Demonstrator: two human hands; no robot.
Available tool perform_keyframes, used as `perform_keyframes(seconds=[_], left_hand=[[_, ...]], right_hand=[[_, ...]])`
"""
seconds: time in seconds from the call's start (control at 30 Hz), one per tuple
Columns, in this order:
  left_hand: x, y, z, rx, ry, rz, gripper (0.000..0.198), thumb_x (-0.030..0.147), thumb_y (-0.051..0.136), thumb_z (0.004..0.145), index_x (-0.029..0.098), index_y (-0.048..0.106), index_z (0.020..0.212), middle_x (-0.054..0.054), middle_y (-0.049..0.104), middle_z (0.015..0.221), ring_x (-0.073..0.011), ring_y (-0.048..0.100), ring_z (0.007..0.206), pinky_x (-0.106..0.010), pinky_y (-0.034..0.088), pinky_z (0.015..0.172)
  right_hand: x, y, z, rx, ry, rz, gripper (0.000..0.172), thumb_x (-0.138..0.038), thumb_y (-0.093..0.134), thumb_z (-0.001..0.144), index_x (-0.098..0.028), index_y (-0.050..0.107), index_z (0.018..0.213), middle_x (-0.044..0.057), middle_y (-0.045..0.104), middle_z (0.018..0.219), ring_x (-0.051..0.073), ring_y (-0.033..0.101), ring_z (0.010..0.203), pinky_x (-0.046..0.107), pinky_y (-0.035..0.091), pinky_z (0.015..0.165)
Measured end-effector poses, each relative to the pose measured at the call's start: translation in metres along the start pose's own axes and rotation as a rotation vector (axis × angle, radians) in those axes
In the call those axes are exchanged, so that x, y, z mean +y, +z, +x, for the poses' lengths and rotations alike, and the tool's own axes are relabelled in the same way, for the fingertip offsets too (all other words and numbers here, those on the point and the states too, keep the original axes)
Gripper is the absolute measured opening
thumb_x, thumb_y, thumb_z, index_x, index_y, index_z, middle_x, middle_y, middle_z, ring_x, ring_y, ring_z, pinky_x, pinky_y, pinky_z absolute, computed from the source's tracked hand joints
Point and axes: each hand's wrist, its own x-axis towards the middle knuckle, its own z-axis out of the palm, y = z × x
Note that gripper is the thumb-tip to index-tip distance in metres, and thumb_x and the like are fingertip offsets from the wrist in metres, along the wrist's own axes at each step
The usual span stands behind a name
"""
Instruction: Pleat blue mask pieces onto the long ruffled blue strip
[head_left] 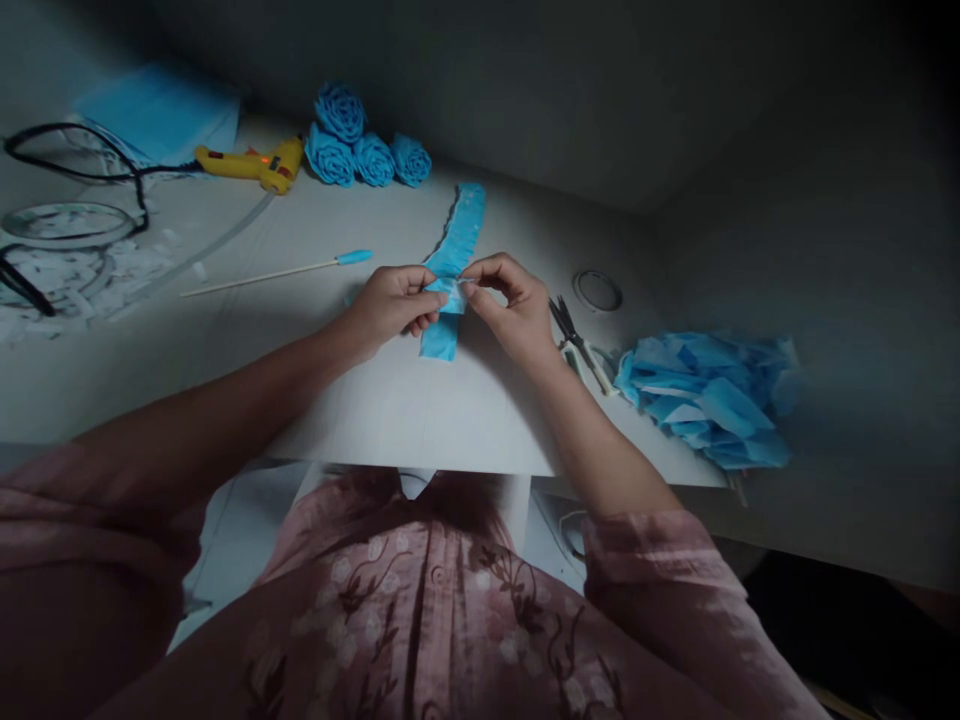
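Observation:
A long blue ruffled fabric strip (pixel 459 235) lies on the white table (pixel 390 400), running away from me. My left hand (pixel 394 303) and my right hand (pixel 510 300) both pinch the strip near its closer end, fingertips almost meeting over it. The short end of the strip hangs below my fingers onto the table. Both hands are closed on the fabric.
Three blue fabric roses (pixel 364 145) sit at the back beside a yellow glue gun (pixel 255 165) with a black cord. A thin stick with a blue tip (pixel 281 272) lies left. Scissors (pixel 577 340) and a pile of blue fabric pieces (pixel 705 400) are right. White scraps litter the left.

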Motion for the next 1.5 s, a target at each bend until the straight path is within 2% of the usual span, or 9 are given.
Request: perform_keyframes(seconds=[0.17, 0.37, 0.6, 0.87, 1.1, 1.27, 1.5], left_hand=[[0.002, 0.0, 0.0, 0.01, -0.004, -0.024, 0.021, 0.005, 0.071, 0.088, 0.016, 0.063, 0.072, 0.003, 0.062, 0.058, -0.0066, 0.052, 0.046, -0.02, 0.04, 0.047], [0.004, 0.001, 0.0, 0.003, 0.007, -0.043, 0.024, 0.002, 0.065, 0.09, 0.016, 0.061, 0.072, 0.003, 0.062, 0.058, -0.0062, 0.052, 0.045, -0.018, 0.041, 0.046], [0.001, 0.001, 0.001, -0.024, 0.043, -0.028, 0.02, 0.008, 0.069, 0.09, 0.017, 0.061, 0.074, 0.003, 0.062, 0.06, -0.0063, 0.053, 0.047, -0.018, 0.041, 0.048], [-0.002, -0.002, 0.002, -0.023, 0.052, -0.011, 0.017, 0.015, 0.074, 0.089, 0.017, 0.063, 0.077, 0.002, 0.063, 0.062, -0.0069, 0.053, 0.05, -0.019, 0.043, 0.049], [-0.004, -0.001, 0.002, -0.025, 0.046, -0.002, 0.018, 0.016, 0.076, 0.09, 0.017, 0.064, 0.077, 0.002, 0.064, 0.063, -0.0073, 0.054, 0.051, -0.019, 0.044, 0.05], [-0.001, 0.0, 0.002, -0.026, 0.025, -0.017, 0.021, 0.021, 0.077, 0.093, 0.016, 0.064, 0.077, 0.002, 0.064, 0.062, -0.0071, 0.054, 0.05, -0.019, 0.042, 0.048], [0.0, 0.0, 0.001, 0.005, 0.02, -0.004, 0.02, 0.014, 0.075, 0.09, 0.017, 0.062, 0.075, 0.003, 0.062, 0.059, -0.0059, 0.052, 0.047, -0.017, 0.041, 0.046]], right_hand=[[0.001, -0.004, 0.001, -0.018, -0.144, -0.116, 0.025, -0.049, 0.069, 0.101, -0.025, 0.076, 0.098, 0.006, 0.077, 0.104, 0.024, 0.07, 0.106, 0.044, 0.054, 0.104], [0.001, -0.005, 0.0, -0.046, -0.184, -0.154, 0.036, -0.055, 0.06, 0.107, -0.024, 0.076, 0.1, 0.008, 0.078, 0.107, 0.026, 0.07, 0.112, 0.046, 0.052, 0.107], [-0.005, -0.002, -0.002, -0.059, -0.087, -0.073, 0.045, -0.064, 0.056, 0.107, -0.024, 0.074, 0.1, 0.009, 0.077, 0.111, 0.024, 0.071, 0.111, 0.044, 0.054, 0.105], [-0.001, 0.002, -0.004, -0.081, -0.006, 0.02, 0.036, -0.061, 0.065, 0.102, -0.025, 0.067, 0.104, 0.005, 0.074, 0.106, 0.021, 0.071, 0.103, 0.042, 0.057, 0.102], [0.005, 0.004, -0.003, -0.073, 0.087, 0.005, 0.04, -0.061, 0.072, 0.098, -0.027, 0.062, 0.116, 0.004, 0.069, 0.107, 0.02, 0.068, 0.1, 0.042, 0.06, 0.098], [0.007, 0.004, -0.004, -0.073, 0.061, -0.017, 0.041, -0.055, 0.071, 0.1, -0.029, 0.06, 0.129, 0.003, 0.067, 0.103, 0.02, 0.066, 0.095, 0.041, 0.06, 0.097], [0.007, 0.005, -0.005, -0.09, 0.045, 0.0, 0.051, -0.063, 0.069, 0.1, -0.028, 0.059, 0.135, 0.004, 0.068, 0.104, 0.021, 0.067, 0.099, 0.043, 0.061, 0.099]])
